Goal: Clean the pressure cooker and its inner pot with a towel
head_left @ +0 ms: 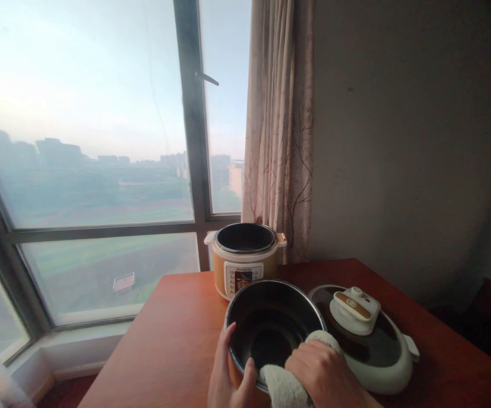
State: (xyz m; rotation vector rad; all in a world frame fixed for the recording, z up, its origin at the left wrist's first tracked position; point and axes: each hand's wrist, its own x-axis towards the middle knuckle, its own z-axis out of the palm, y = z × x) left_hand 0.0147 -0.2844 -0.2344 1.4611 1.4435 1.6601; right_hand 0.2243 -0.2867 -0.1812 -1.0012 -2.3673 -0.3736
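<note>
A dark inner pot (pixel 270 317) with a shiny rim is tilted toward me above the front of the table. My left hand (pixel 230 371) grips its left side, thumb over the near rim and fingers along the outside. In my right hand (pixel 319 365) is a pale cloth (pixel 285 385), bunched under the closed fingers and pressed at the pot's near right rim. Behind the pot stands the pressure cooker body (pixel 245 260), lidless, with a control panel on its front. To the right, the cooker lid (pixel 392 374) lies handle up.
The reddish-brown wooden table (pixel 164 340) carries these things. A window (pixel 101 141) with dark frames rises at the left and behind. A patterned curtain (pixel 277 124) hangs behind the cooker, beside a grey wall (pixel 398 141).
</note>
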